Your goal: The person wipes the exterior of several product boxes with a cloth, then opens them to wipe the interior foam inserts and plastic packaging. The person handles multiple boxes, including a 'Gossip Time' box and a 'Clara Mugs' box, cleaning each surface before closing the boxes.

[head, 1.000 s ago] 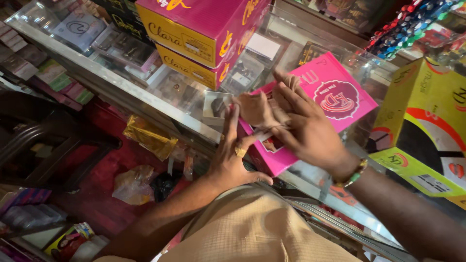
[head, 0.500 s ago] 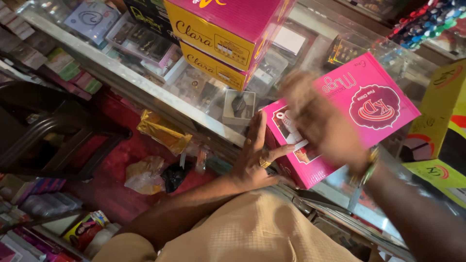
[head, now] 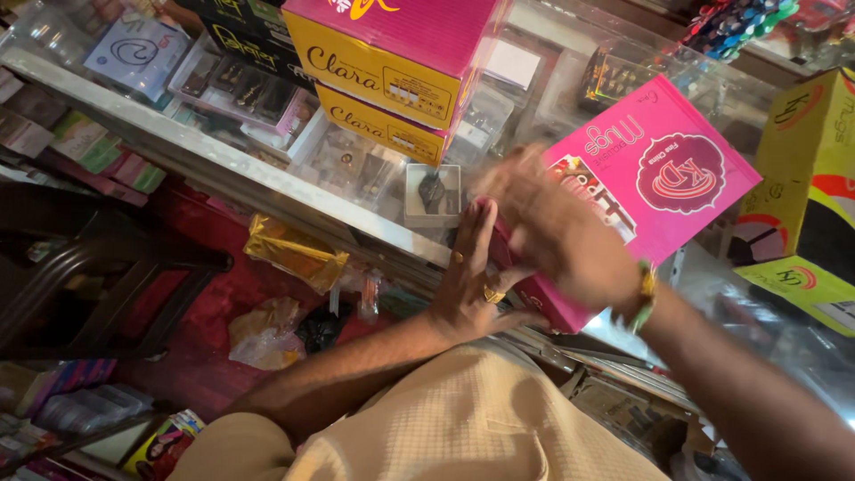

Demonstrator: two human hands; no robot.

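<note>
the pink box (head: 663, 191) is a flat, rectangular carton, bright magenta on its broad top face, with a darker scalloped round emblem toward its far right part and light lettering near the far edge. a strip of small pictures runs along the near part of the top face, partly hidden. it lies flat on the glass counter (head: 267, 174), turned at an angle so one corner points toward the person. its near left side wall shows, a deeper pink. the box looks closed. its near left end is covered, so the state of that end cannot be told.
</note>
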